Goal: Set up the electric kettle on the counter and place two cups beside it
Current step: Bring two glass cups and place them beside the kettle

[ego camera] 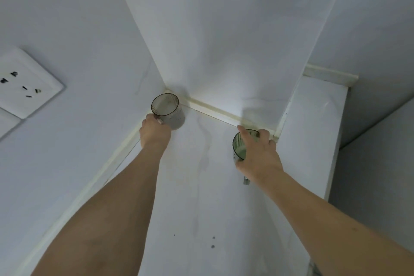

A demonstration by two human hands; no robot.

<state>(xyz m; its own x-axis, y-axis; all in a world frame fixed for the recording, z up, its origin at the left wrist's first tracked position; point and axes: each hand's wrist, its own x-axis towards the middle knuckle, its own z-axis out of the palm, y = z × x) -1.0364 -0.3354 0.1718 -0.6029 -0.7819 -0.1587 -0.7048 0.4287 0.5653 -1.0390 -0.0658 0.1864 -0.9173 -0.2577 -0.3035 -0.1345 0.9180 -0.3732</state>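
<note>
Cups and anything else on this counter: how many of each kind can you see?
Cups: 2, a brown cup and a green cup
Small metal piece: 1
Kettles: 0 in view
Total: 3

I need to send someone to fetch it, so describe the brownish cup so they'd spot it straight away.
Start at the white counter and follow it back to the corner where the two walls meet. The brownish cup stands right in that corner, upright, with the left hand holding its near side. Unlike the green cup under the right hand, it is smoky brown and on the wall socket side.
</note>
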